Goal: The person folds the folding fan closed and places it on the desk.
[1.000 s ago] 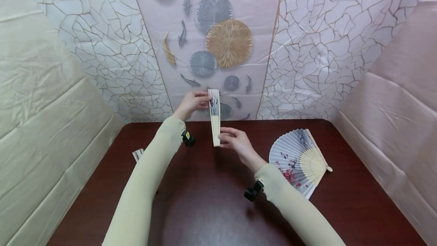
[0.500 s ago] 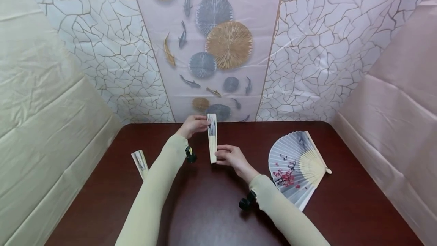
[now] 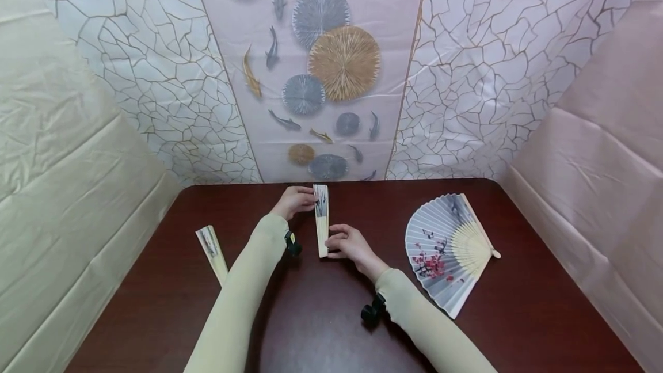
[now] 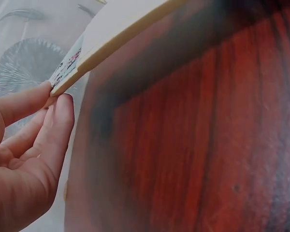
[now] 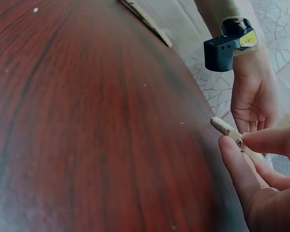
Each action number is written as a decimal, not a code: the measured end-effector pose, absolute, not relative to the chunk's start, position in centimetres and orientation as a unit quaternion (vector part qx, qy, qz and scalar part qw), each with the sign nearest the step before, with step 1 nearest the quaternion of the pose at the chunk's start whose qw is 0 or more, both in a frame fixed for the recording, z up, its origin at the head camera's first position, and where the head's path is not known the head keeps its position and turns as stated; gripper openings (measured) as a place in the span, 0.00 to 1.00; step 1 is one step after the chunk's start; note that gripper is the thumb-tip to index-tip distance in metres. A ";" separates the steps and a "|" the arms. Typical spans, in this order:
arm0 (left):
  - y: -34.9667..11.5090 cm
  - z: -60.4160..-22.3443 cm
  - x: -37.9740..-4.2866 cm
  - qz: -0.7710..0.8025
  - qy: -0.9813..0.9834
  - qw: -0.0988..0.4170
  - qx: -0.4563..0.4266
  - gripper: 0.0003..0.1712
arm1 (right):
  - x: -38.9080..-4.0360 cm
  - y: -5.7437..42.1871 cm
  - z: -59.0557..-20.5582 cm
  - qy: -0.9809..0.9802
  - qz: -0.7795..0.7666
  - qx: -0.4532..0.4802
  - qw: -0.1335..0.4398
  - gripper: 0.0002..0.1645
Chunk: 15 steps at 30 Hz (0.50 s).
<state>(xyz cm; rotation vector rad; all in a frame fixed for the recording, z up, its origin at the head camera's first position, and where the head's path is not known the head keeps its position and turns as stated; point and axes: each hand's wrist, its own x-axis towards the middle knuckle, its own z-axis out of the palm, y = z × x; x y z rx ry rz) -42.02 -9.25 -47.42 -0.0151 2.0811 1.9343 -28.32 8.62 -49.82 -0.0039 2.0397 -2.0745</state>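
A folded fan (image 3: pixel 322 217) with pale ribs and a grey printed leaf stands lengthwise between my hands at the table's far middle. My left hand (image 3: pixel 295 202) pinches its far, printed end; in the left wrist view thumb and fingers (image 4: pixel 58 125) meet on its edge. With my right hand (image 3: pixel 352 246) I pinch the near, ribbed end from the right. The right wrist view shows its rivet end (image 5: pixel 227 129) between my thumb and finger, close over the table.
An open fan (image 3: pixel 440 252) with red blossoms lies on the right of the dark red table (image 3: pixel 321 327). Another folded fan (image 3: pixel 211 252) lies at the left, partly hidden by my left sleeve. A patterned cloth (image 3: pixel 331 73) hangs behind the table's far edge.
Both hands have come down and nearer with the folded fan, from before the cloth to over the table. More of the left folded fan shows from behind my sleeve.
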 end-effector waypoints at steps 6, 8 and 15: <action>-9.3 -48.1 -41.7 0.649 0.742 0.165 -0.011 0.25 | -27.9 8.2 -50.2 0.729 -0.676 0.000 0.109 0.27; -9.4 -48.1 -41.5 0.644 0.747 0.165 -0.010 0.25 | -27.7 8.1 -50.0 0.743 -0.662 -0.010 0.101 0.27; -9.2 -48.3 -41.6 0.625 0.764 0.159 -0.001 0.25 | -27.6 7.6 -50.0 0.790 -0.609 -0.034 0.060 0.27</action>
